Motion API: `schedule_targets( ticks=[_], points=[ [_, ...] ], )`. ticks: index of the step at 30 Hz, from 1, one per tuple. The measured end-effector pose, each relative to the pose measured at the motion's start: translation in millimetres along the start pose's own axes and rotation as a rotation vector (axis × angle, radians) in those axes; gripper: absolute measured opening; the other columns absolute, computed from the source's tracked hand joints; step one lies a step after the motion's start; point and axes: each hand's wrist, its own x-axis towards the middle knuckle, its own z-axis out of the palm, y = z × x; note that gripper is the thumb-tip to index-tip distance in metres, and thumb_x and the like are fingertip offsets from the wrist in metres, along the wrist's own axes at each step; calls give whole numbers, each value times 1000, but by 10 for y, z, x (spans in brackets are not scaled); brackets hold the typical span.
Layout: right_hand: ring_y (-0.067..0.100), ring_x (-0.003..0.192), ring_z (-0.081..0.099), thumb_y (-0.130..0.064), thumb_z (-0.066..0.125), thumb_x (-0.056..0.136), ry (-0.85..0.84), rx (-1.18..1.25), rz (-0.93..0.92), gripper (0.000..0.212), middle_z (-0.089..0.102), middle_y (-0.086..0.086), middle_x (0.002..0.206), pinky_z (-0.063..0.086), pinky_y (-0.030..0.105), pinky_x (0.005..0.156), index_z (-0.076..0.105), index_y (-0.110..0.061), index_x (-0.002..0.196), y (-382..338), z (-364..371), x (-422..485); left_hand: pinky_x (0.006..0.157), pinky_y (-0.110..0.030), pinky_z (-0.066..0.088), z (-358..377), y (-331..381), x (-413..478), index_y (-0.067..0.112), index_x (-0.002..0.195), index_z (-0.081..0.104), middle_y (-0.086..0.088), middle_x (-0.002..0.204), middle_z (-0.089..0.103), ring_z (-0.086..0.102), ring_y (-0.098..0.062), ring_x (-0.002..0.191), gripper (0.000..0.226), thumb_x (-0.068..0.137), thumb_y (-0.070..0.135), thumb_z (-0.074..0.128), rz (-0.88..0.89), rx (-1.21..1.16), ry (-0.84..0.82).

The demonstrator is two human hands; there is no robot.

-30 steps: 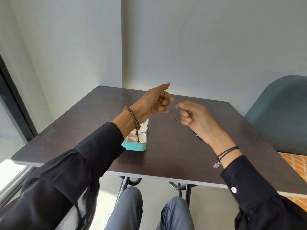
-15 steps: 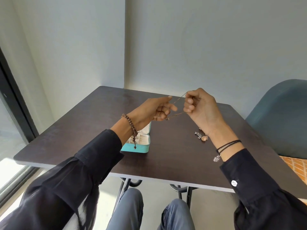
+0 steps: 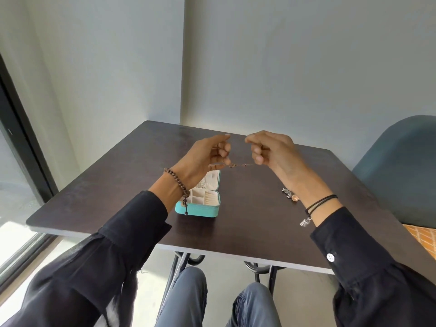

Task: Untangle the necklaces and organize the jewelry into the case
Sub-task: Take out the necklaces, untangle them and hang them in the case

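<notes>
Newbie: where's the necklace (image 3: 243, 164) at, and who's got hold of it?

Regular: it's a thin chain strung in the air between both hands, above the dark table (image 3: 247, 223). The left hand (image 3: 207, 156) pinches one end in its lower curled fingers, with the index finger sticking out straight. The right hand (image 3: 271, 152) is curled up tight on the other end.

Newbie: and the jewelry case (image 3: 203, 207)?

Regular: teal, lying open on the table, partly hidden behind the left wrist with the bead bracelet (image 3: 177, 182). You can see pale compartments inside. Two loose pieces (image 3: 291, 195), one silvery and one round and coppery, sit on the table just beside the right wrist. Can't make out what's in the case's far half.
</notes>
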Motion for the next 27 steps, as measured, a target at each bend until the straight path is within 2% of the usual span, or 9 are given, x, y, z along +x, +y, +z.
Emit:
schedule_targets(
  ticks=[4,6,12,14,17,19,21,24,27],
  points=[
    [20,80,68,-16,65,96,4,-68,-45,13,72,6,80,53,35,86,72,-7,89,-12,128,95,84,-36,44,-134,-72,-20,17,79,71,2,74,66,67,-16,73,31,98,37,56,-11,-2,16],
    [16,87,71,-18,65,96,19,-120,-47,14,76,6,89,53,33,90,74,-9,89,-6,193,150,90,-36,46,-201,-90,-24,15,87,73,-2,84,74,71,-18,82,29,98,36,56,-6,1,38],
    [12,88,67,-20,66,94,29,-188,-33,16,76,3,92,52,32,84,76,-10,86,68,347,289,94,-34,47,-404,-136,-37,13,96,76,-4,98,78,73,-17,93,26,98,33,59,32,70,180],
    [12,86,66,-20,67,93,35,-194,-16,16,76,4,91,52,31,82,76,-10,85,104,385,328,84,-28,52,-500,-194,-11,11,96,76,-4,96,78,72,-17,90,25,97,31,60,55,101,279],
    [11,85,65,-20,68,92,50,-191,12,16,76,6,92,52,30,81,77,-8,86,157,422,378,68,-20,49,-661,-366,38,15,91,74,1,90,75,67,-12,80,17,94,28,63,73,214,449],
    [12,86,65,-20,68,91,57,-196,27,16,76,9,95,52,30,81,77,-8,86,192,435,404,76,-29,53,-774,-523,88,23,86,71,5,92,74,67,-13,85,9,90,29,65,54,393,566],
    [11,86,65,-19,68,92,59,-198,39,16,76,6,94,52,30,80,77,-7,87,226,449,427,87,-35,55,-860,-666,128,25,93,70,5,101,72,67,-17,95,9,89,32,65,4,536,614],
    [11,86,65,-19,67,93,55,-201,52,16,76,4,93,52,30,79,77,-7,88,264,475,455,94,-42,55,-924,-826,172,19,115,66,1,115,70,67,-22,103,33,90,40,64,-81,646,554],
    [11,85,65,-18,66,93,41,-205,54,16,77,10,97,52,30,78,77,-8,87,291,506,474,96,-43,53,-931,-909,209,19,121,64,1,117,69,66,-22,107,39,90,42,66,-93,731,507]
  ],
)
